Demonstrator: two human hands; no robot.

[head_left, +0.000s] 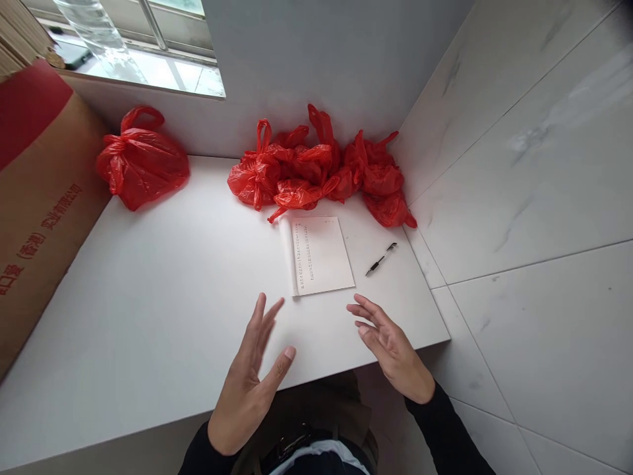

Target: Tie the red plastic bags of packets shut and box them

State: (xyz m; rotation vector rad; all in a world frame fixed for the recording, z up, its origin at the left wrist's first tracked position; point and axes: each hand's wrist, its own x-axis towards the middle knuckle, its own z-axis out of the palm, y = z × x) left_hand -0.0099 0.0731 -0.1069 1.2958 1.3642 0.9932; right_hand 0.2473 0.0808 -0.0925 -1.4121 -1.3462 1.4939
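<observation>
My left hand (252, 376) hovers over the table's front edge, fingers stretched and thumb apart, holding nothing. Opposite it, my right hand (390, 346) is raised with its palm turned inward and its fingers loosely spread, also bare. Just beyond both hands lies a notepad (326, 257), its cover folded over to the left and two lines of small writing along its left side. A black pen (381, 259) rests at a slant on the table to the right of the notepad. Neither hand touches the notepad or the pen.
Several knotted red plastic bags (316, 165) are bunched along the wall behind the notepad; another red bag (148, 165) sits at the back left. A large cardboard box (44, 218) borders the white table (163, 303) on the left. A tiled wall (534, 198) bounds the right.
</observation>
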